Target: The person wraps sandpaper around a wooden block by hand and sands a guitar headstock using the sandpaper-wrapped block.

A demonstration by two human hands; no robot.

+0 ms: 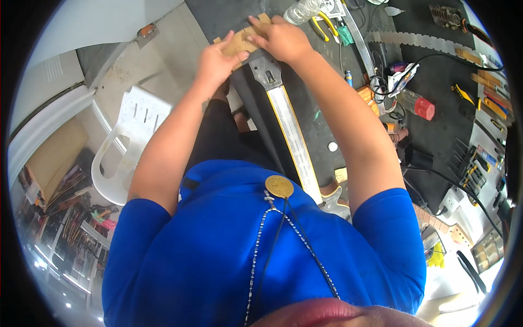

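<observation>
My left hand (217, 61) and my right hand (283, 41) both grip a flat tan piece (243, 46) at the far edge of the dark worktop. My left thumb lies along its near side, and my right fingers reach over its far right end. Whether it is wood, card or sandpaper, I cannot tell. Just nearer than it, a grey slotted end piece (266, 72) adjoins a long pale bar (292, 139) with yellow edges, which runs back toward my body. A small white round object (333, 146) lies right of the bar.
Pliers with yellow handles (327, 28), a clear ribbed container (301, 12) and a toothed metal strip (422, 40) lie on the dark worktop (321, 117). A red-ended bottle (424, 108) and cables are farther right. A white plastic chair (136, 122) stands left.
</observation>
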